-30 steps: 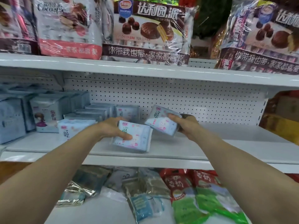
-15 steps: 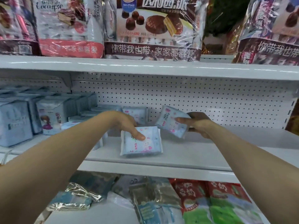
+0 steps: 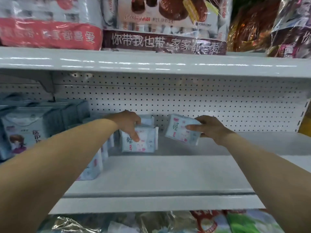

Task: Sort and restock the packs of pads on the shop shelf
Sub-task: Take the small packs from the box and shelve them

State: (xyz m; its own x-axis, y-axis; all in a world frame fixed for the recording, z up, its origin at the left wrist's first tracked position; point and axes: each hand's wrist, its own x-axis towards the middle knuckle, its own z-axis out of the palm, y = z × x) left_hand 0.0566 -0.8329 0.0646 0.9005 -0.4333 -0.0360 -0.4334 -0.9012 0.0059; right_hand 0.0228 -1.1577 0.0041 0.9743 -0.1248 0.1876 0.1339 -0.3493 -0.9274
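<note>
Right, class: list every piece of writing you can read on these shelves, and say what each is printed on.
"你带我也带·家家都喜爱": dark band on the chocolate pie pack.
"都喜爱": red pack; the characters before it are blurred.
Left pad pack, right pad pack, blue box: print too blurred to read.

The left forearm and the right forearm are bare from the picture's edge to the wrist. The wide lens renders them broad close to the camera and narrow further off. The left hand and the right hand are uncovered as well. The fingers are slim with rounded tips. Blur hides finer detail such as the nails.
</note>
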